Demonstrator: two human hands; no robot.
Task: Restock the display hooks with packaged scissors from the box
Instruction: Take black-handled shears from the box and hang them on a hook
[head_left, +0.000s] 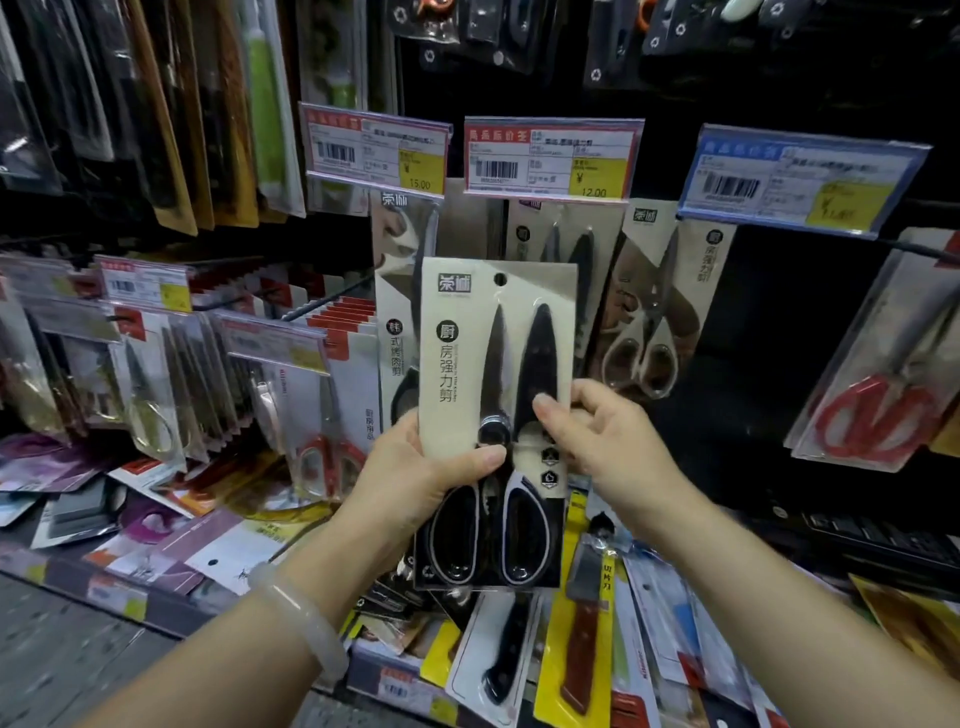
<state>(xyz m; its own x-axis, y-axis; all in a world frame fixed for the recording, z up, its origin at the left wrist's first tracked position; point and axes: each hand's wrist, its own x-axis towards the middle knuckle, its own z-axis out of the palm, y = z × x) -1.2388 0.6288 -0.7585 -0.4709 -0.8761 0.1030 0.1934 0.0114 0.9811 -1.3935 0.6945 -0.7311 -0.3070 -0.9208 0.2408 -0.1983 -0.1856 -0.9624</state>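
While knife packs (576, 644) crowd the sloping shelf (156, 608) at six o'clock, their far ends hidden under both arms, the left hand (415, 478) and right hand (608, 441) pinch a scissors pack (493, 364) upright, thumbs across its front, before blurred price tags (550, 156) at twelve o'clock.

Left hand (415, 483): fingers go behind the cream card pack of black-handled kitchen scissors (496, 415), only the thumb shows on the front. Right hand (608, 441): thumb on the pack's right edge, fingers behind it, hidden. Pack covers the lower part of the beige carded scissors pack hanging behind (550, 244). Blue-framed price label w/ yellow patch (802, 179), above and right of the fingers: print blurred, price unreadable. Clear pack of red-handled scissors (883, 395), far right: cut off by frame edge.
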